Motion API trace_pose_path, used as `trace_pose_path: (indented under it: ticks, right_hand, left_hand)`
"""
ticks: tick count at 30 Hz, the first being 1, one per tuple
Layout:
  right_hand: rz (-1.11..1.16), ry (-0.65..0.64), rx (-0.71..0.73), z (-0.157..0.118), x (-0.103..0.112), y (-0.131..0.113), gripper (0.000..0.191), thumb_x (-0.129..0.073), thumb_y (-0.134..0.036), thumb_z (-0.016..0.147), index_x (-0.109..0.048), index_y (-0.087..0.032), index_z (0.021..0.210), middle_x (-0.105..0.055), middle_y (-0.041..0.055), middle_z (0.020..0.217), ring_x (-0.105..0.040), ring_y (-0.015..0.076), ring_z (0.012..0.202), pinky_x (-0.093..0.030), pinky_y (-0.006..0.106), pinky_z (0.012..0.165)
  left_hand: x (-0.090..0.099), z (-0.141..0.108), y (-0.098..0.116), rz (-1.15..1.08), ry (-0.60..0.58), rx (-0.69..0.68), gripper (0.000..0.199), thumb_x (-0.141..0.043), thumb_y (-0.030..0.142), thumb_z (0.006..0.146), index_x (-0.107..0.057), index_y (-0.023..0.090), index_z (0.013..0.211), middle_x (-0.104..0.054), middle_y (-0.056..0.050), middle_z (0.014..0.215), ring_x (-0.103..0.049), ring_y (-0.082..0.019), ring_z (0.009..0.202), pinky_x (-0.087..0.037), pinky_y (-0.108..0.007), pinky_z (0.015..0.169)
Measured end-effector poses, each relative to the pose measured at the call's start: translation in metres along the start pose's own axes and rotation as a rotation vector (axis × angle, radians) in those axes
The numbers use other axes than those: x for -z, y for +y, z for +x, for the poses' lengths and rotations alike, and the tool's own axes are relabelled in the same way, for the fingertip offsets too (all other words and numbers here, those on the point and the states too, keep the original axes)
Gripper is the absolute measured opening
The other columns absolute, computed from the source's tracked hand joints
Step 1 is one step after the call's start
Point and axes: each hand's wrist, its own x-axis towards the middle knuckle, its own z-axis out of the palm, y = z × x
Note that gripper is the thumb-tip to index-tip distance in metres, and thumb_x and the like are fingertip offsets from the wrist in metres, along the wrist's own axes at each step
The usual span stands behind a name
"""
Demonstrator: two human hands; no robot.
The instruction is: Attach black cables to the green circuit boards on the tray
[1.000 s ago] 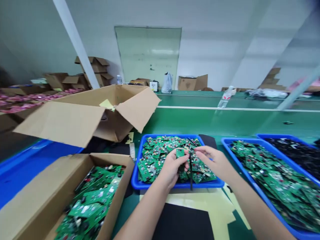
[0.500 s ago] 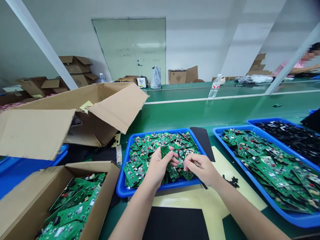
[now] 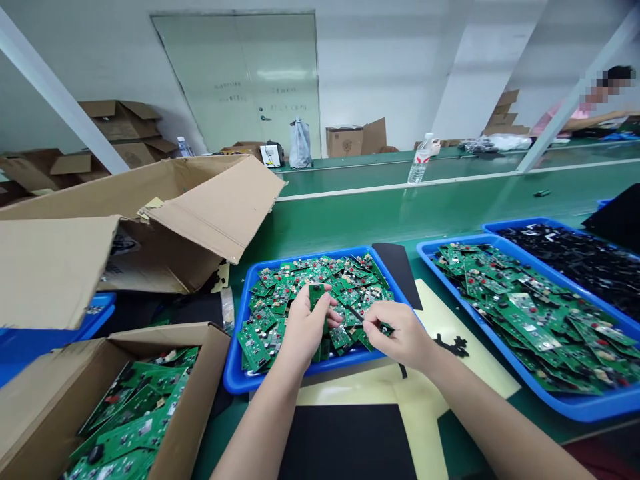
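Note:
My left hand grips a small green circuit board between thumb and fingers, above a blue tray heaped with similar boards. Close by on the right, my right hand pinches a thin black strip that points toward the left hand. Whether the strip touches the board I cannot tell. Beneath my forearms lie a yellowish backing sheet and a black sheet. Small black cut pieces stick to the backing sheet beside my right wrist.
At lower left stands a cardboard box of larger green boards, with a big open carton behind it. A second blue tray of boards and another tray of black parts are on the right. A bottle stands behind; a person sits far right.
The view has shifted, so the scene sits slightly higher and further left. A black strip now shows clearly in my right hand, stretching between the hands. My left hand still holds the board.

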Motion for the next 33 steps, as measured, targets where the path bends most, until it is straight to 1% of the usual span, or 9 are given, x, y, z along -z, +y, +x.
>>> trace_pose_path:
  ticks: [5, 8, 10, 15, 18, 25, 33]
  right_hand:
    - [-0.081, -0.023, 0.009, 0.001, 0.006, 0.0, 0.022, -0.041, -0.015, 0.087, -0.046, -0.02, 0.066, -0.048, -0.0015, 0.056, -0.043, 0.0113, 0.051, -0.035, 0.024, 0.051]
    - [-0.124, -0.059, 0.01, 0.001, 0.008, 0.001, 0.022, -0.041, -0.015, 0.087, -0.048, -0.02, 0.067, -0.049, -0.0012, 0.057, -0.045, 0.0114, 0.052, -0.036, 0.024, 0.052]
    - [-0.14, -0.075, 0.033, 0.001, 0.008, 0.001, 0.021, -0.041, -0.013, 0.085, -0.05, -0.02, 0.068, -0.051, -0.0011, 0.057, -0.046, 0.0113, 0.052, -0.037, 0.024, 0.053]
    - [-0.183, -0.045, 0.131, 0.0, 0.007, 0.002, 0.02, -0.043, -0.008, 0.081, -0.047, -0.019, 0.064, -0.049, -0.0015, 0.056, -0.042, 0.0107, 0.051, -0.035, 0.022, 0.051]
    - [-0.205, -0.027, 0.162, -0.001, 0.007, 0.003, 0.019, -0.044, -0.008, 0.08, -0.048, -0.019, 0.065, -0.049, -0.0014, 0.056, -0.042, 0.0105, 0.051, -0.035, 0.022, 0.051]
    - [-0.288, -0.044, 0.147, -0.001, 0.006, 0.005, 0.023, -0.044, -0.01, 0.082, -0.049, -0.018, 0.061, -0.046, -0.0022, 0.053, -0.041, 0.0095, 0.049, -0.033, 0.022, 0.05]
    - [-0.278, -0.023, 0.133, -0.002, 0.007, 0.007, 0.022, -0.044, -0.011, 0.082, -0.05, -0.018, 0.062, -0.049, -0.0014, 0.055, -0.044, 0.0098, 0.05, -0.035, 0.022, 0.052]
  left_hand:
    - [-0.007, -0.008, 0.003, -0.1, -0.225, 0.121, 0.026, -0.05, 0.023, 0.076, -0.051, 0.016, 0.101, -0.059, 0.002, 0.068, -0.055, -0.009, 0.046, -0.043, -0.019, 0.041]
    - [-0.01, -0.012, 0.003, -0.078, -0.332, 0.173, 0.024, -0.045, 0.023, 0.078, -0.054, 0.015, 0.098, -0.056, 0.002, 0.06, -0.053, -0.009, 0.044, -0.04, -0.018, 0.04]
    - [-0.011, -0.013, 0.003, -0.056, -0.362, 0.185, 0.023, -0.044, 0.022, 0.078, -0.056, 0.014, 0.096, -0.053, 0.003, 0.054, -0.051, -0.009, 0.043, -0.04, -0.018, 0.04]
    - [-0.011, -0.013, 0.002, -0.05, -0.377, 0.203, 0.029, -0.042, 0.018, 0.075, -0.057, 0.014, 0.099, -0.055, 0.002, 0.055, -0.052, -0.01, 0.045, -0.043, -0.019, 0.042]
    - [-0.01, -0.012, 0.001, -0.057, -0.376, 0.233, 0.034, -0.04, 0.015, 0.073, -0.056, 0.013, 0.102, -0.056, 0.002, 0.055, -0.053, -0.01, 0.045, -0.043, -0.019, 0.043]
    - [-0.011, -0.012, 0.001, -0.106, -0.377, 0.264, 0.04, -0.039, 0.012, 0.07, -0.057, 0.012, 0.105, -0.055, 0.002, 0.054, -0.053, -0.011, 0.044, -0.042, -0.019, 0.041]
    - [-0.012, -0.012, 0.001, -0.126, -0.378, 0.266, 0.038, -0.04, 0.012, 0.07, -0.058, 0.011, 0.104, -0.055, 0.002, 0.055, -0.053, -0.011, 0.044, -0.042, -0.019, 0.041]
